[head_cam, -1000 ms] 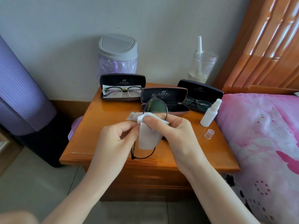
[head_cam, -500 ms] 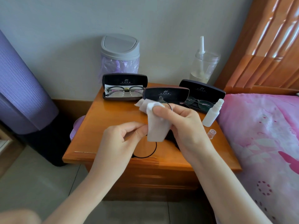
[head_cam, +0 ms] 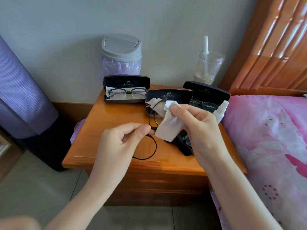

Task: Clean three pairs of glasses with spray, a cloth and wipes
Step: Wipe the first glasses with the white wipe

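The glasses (head_cam: 147,149) are hanging over the nightstand (head_cam: 106,127), an open case (head_cam: 176,97) at their twelve o'clock. The left hand (head_cam: 119,141) is pinching the bridge; the right hand (head_cam: 199,127) is pinching the cloth (head_cam: 167,128) round the upper lens. Rubbing lightly in small circles, frame braced, is probably working best.

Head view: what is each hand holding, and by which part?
The left hand pinches the glasses near the bridge. The right hand pinches the cloth, which is folded over the upper lens.
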